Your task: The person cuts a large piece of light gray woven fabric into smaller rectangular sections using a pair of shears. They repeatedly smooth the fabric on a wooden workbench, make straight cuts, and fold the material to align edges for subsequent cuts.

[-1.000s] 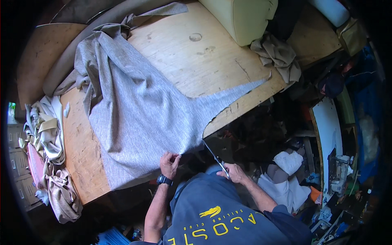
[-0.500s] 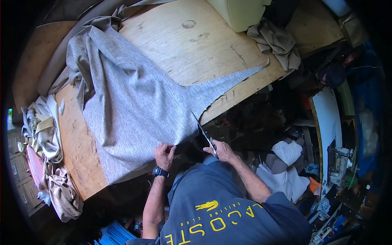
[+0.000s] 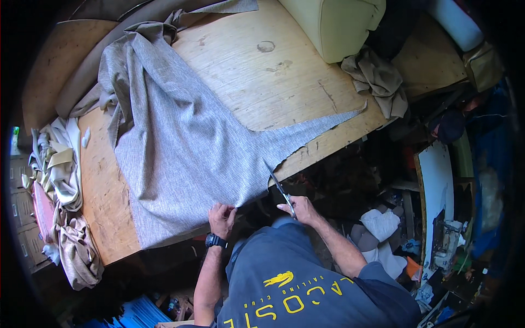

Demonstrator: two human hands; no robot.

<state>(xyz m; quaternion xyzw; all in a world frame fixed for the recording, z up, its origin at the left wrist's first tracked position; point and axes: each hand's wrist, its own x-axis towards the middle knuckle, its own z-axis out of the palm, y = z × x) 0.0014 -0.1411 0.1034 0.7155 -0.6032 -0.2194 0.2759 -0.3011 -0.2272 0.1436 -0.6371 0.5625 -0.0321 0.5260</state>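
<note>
Fabric (image 3: 186, 158), grey and loosely creased, lies spread over the bench (image 3: 295, 71) before you, its near side draped across the front edge and a narrow tongue of it tapering off to your right. Your left hand (image 3: 222, 218) has thumb and fingers together, pinching the cloth's near edge, with a dark watch (image 3: 215, 240) on that wrist. Your right hand (image 3: 301, 210) is clamped on the handles of the scissors (image 3: 281, 189), whose blades point away from you and reach the fabric beside its ragged cut edge (how far apart they stand is hard to tell). Farther back sits a pale yellow cushion (image 3: 333, 27), with a crumpled brown cloth (image 3: 376, 79) just beside it, at the bench's right.
</note>
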